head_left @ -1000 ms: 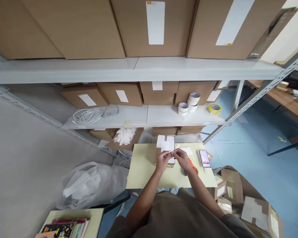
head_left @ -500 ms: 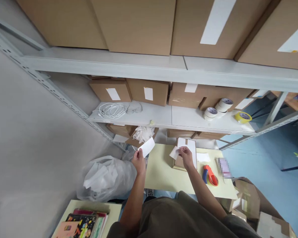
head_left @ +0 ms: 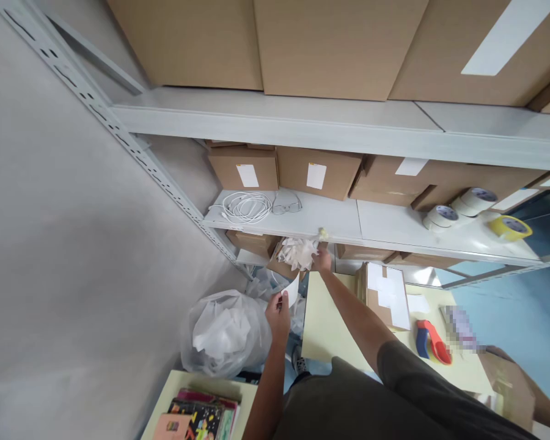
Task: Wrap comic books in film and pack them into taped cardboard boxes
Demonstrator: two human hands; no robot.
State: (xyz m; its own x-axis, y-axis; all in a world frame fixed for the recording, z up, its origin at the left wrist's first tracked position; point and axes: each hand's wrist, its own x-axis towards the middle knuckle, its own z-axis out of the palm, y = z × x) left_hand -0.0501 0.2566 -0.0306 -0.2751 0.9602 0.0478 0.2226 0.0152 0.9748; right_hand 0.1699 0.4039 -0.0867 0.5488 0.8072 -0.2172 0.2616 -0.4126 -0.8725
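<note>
My left hand [head_left: 278, 315] pinches a white paper sheet [head_left: 292, 291], held upright left of the cream table [head_left: 323, 330]. My right hand [head_left: 321, 260] reaches across to a heap of crumpled white paper strips [head_left: 297, 252] in an open cardboard box [head_left: 279, 269] under the shelf. Its fingertips are at the right edge of the heap; whether they still hold a scrap is hidden. On the table, right of my right forearm, lies a cardboard carton [head_left: 379, 308] with white labels [head_left: 391, 291] on its top.
A red and blue tape dispenser [head_left: 433, 343] and a white paper [head_left: 418, 304] lie on the table. The shelf [head_left: 330, 215] bears a coiled white cable [head_left: 246, 208], glasses [head_left: 286, 206] and tape rolls [head_left: 441, 217]. A stuffed plastic bag [head_left: 227, 333] stands at left.
My right hand has moved left from the carton to the paper heap. My left hand still holds the white sheet. The view has swung left, and another white piece shows on the carton.
</note>
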